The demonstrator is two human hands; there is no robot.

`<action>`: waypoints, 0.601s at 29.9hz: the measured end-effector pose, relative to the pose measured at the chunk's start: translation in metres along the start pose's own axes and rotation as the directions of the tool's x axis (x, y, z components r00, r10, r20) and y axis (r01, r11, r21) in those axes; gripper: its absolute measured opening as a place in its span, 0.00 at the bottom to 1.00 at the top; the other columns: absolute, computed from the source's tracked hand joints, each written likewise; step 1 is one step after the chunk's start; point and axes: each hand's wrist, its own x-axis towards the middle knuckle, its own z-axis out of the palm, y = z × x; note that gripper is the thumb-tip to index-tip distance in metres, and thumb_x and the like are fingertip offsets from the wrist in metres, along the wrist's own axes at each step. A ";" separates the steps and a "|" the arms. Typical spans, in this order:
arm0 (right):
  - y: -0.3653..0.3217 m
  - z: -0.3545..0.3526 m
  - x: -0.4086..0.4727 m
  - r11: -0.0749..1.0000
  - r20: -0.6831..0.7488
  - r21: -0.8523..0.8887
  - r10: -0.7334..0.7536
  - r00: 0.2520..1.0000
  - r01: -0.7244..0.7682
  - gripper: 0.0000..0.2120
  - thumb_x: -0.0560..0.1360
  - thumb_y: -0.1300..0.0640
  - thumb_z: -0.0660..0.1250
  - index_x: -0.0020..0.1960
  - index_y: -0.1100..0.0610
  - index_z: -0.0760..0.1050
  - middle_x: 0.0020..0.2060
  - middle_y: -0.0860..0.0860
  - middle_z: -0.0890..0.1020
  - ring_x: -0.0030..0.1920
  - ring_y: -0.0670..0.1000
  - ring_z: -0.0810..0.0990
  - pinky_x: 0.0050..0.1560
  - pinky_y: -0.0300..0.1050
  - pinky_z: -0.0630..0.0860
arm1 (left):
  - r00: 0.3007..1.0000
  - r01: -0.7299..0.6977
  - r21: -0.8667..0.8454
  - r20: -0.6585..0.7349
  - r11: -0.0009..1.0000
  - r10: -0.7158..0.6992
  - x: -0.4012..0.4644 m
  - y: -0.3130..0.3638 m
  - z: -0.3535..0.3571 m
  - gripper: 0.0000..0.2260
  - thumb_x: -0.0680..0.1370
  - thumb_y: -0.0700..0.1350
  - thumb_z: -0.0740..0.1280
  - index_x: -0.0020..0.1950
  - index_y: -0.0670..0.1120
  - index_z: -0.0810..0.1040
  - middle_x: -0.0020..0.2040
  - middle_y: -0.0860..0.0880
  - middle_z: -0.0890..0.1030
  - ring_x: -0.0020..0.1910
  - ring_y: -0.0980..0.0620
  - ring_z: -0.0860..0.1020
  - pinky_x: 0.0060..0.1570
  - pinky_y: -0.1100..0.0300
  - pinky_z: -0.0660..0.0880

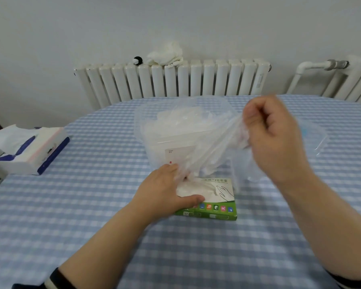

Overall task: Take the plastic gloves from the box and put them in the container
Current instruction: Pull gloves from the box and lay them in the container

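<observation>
A green and white glove box [217, 207] lies flat on the checked tablecloth near me. My left hand [165, 192] rests on the box's left part, thumb along its front, holding it down. Raised above the table, my right hand [273, 132] grips a clear plastic glove [213, 151] that stretches down to the box's opening. Behind the box stands a clear plastic container [154, 142] with several crumpled gloves inside. Its clear lid [319, 138] lies to the right, partly hidden by my right hand.
A tissue pack [31, 151] with a sheet sticking out sits at the table's left edge. A white radiator [175, 80] with a cloth on top stands behind the table [92, 205]. Pipes run at the far right.
</observation>
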 end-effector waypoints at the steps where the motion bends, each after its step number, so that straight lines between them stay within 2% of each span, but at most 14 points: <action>1: 0.000 -0.009 0.008 0.999 -0.036 0.009 0.045 0.998 -0.044 0.09 0.81 0.58 0.61 0.42 0.52 0.70 0.33 0.47 0.73 0.30 0.41 0.76 0.32 0.34 0.75 | 1.000 0.011 -0.005 0.000 1.000 -0.011 -0.001 0.001 -0.001 0.30 0.65 0.75 0.63 0.59 0.58 0.72 0.50 0.63 0.72 0.53 0.59 0.71 0.50 0.61 0.69; 3: 0.006 -0.020 0.016 0.987 -0.043 -0.019 0.158 0.987 -0.159 0.10 0.81 0.53 0.61 0.43 0.57 0.72 0.31 0.51 0.75 0.26 0.45 0.77 0.33 0.48 0.78 | 1.000 0.014 0.001 -0.023 1.000 -0.014 -0.002 0.003 -0.001 0.33 0.64 0.75 0.64 0.63 0.59 0.68 0.51 0.68 0.70 0.54 0.61 0.71 0.51 0.64 0.67; 4: 0.010 -0.022 0.016 0.977 -0.025 -0.031 0.209 0.978 -0.210 0.13 0.81 0.51 0.61 0.44 0.60 0.72 0.29 0.53 0.75 0.25 0.48 0.77 0.34 0.51 0.77 | 0.998 0.018 0.000 -0.061 1.000 -0.018 -0.002 0.005 0.000 0.35 0.62 0.76 0.63 0.64 0.59 0.67 0.52 0.68 0.70 0.55 0.62 0.72 0.50 0.64 0.66; 6: 0.019 -0.020 0.015 0.956 0.019 -0.065 0.287 0.958 -0.285 0.17 0.81 0.49 0.60 0.42 0.62 0.71 0.27 0.59 0.75 0.25 0.52 0.76 0.36 0.48 0.73 | 0.973 0.026 -0.082 -0.226 0.996 -0.043 -0.004 0.010 -0.001 0.35 0.61 0.74 0.62 0.62 0.57 0.67 0.53 0.64 0.72 0.53 0.62 0.72 0.48 0.64 0.67; 7: 0.021 -0.018 0.014 0.947 0.039 -0.092 0.313 0.949 -0.308 0.19 0.81 0.48 0.60 0.40 0.62 0.70 0.27 0.61 0.74 0.26 0.52 0.75 0.36 0.46 0.72 | 0.922 -0.022 -0.154 -0.386 0.988 -0.040 -0.006 0.013 -0.002 0.32 0.63 0.72 0.64 0.59 0.54 0.68 0.52 0.61 0.72 0.51 0.62 0.71 0.48 0.64 0.69; 8: 0.022 -0.017 0.014 0.939 0.054 -0.113 0.331 0.942 -0.324 0.20 0.81 0.48 0.60 0.38 0.62 0.69 0.27 0.62 0.73 0.25 0.51 0.74 0.34 0.43 0.72 | 0.819 -0.130 -0.180 -0.574 0.975 0.003 -0.007 0.016 -0.004 0.29 0.67 0.70 0.66 0.57 0.51 0.68 0.52 0.56 0.71 0.51 0.61 0.69 0.49 0.65 0.69; 9: 0.021 -0.016 0.014 0.935 0.063 -0.127 0.342 0.938 -0.332 0.20 0.81 0.48 0.60 0.37 0.61 0.68 0.25 0.60 0.71 0.23 0.50 0.72 0.33 0.40 0.71 | 0.676 -0.243 -0.128 -0.733 0.961 0.073 -0.009 0.019 -0.008 0.27 0.72 0.67 0.66 0.56 0.46 0.68 0.53 0.51 0.71 0.53 0.58 0.69 0.53 0.67 0.68; 10: 0.020 -0.014 0.014 0.931 0.072 -0.132 0.351 0.934 -0.340 0.21 0.81 0.48 0.60 0.35 0.60 0.67 0.25 0.58 0.70 0.22 0.49 0.71 0.30 0.38 0.70 | 0.545 -0.324 -0.041 -0.824 0.945 0.151 -0.009 0.024 -0.013 0.25 0.75 0.65 0.65 0.56 0.44 0.68 0.53 0.46 0.70 0.55 0.55 0.68 0.58 0.67 0.66; 11: 0.020 -0.013 0.014 0.927 0.085 -0.133 0.363 0.928 -0.351 0.21 0.81 0.48 0.60 0.35 0.59 0.67 0.25 0.56 0.71 0.20 0.49 0.70 0.27 0.38 0.69 | 0.470 -0.369 0.035 -0.855 0.929 0.219 -0.009 0.030 -0.018 0.25 0.76 0.64 0.65 0.57 0.43 0.68 0.54 0.44 0.70 0.57 0.53 0.68 0.61 0.66 0.65; 12: 0.018 -0.011 0.013 0.922 0.101 -0.131 0.378 0.920 -0.364 0.20 0.81 0.48 0.60 0.34 0.59 0.67 0.25 0.54 0.71 0.19 0.49 0.70 0.25 0.39 0.68 | 0.467 -0.384 0.074 -0.844 0.920 0.263 -0.008 0.038 -0.024 0.26 0.75 0.64 0.65 0.59 0.43 0.68 0.57 0.44 0.70 0.59 0.52 0.68 0.64 0.64 0.64; 13: 0.018 -0.010 0.012 0.916 0.122 -0.132 0.394 0.911 -0.378 0.20 0.81 0.48 0.61 0.34 0.58 0.67 0.25 0.54 0.71 0.19 0.49 0.69 0.24 0.38 0.67 | 0.520 -0.374 0.084 -0.806 0.924 0.284 -0.005 0.046 -0.030 0.29 0.74 0.64 0.66 0.63 0.44 0.67 0.60 0.45 0.69 0.62 0.51 0.68 0.65 0.61 0.64; 15: 0.015 -0.007 0.009 0.904 0.182 -0.125 0.427 0.886 -0.410 0.20 0.81 0.48 0.61 0.34 0.59 0.68 0.25 0.54 0.71 0.18 0.49 0.68 0.22 0.37 0.65 | 0.682 -0.305 0.082 -0.676 0.949 0.278 0.004 0.065 -0.041 0.33 0.72 0.65 0.67 0.68 0.45 0.66 0.65 0.48 0.70 0.65 0.51 0.67 0.67 0.59 0.62; 16: 0.013 -0.006 0.007 0.897 0.223 -0.108 0.442 0.869 -0.429 0.20 0.80 0.48 0.61 0.35 0.59 0.69 0.24 0.54 0.71 0.18 0.49 0.67 0.22 0.38 0.65 | 0.736 -0.285 0.086 -0.618 0.955 0.275 0.011 0.072 -0.046 0.31 0.72 0.64 0.66 0.68 0.46 0.69 0.64 0.49 0.73 0.64 0.51 0.68 0.66 0.59 0.63; 18: 0.009 -0.006 0.005 0.887 0.321 -0.056 0.451 0.833 -0.459 0.21 0.80 0.46 0.60 0.34 0.58 0.69 0.23 0.54 0.69 0.20 0.51 0.65 0.23 0.40 0.64 | 0.764 -0.300 0.104 -0.570 0.948 0.304 0.023 0.081 -0.056 0.18 0.76 0.58 0.65 0.59 0.47 0.78 0.55 0.51 0.80 0.55 0.52 0.73 0.57 0.56 0.70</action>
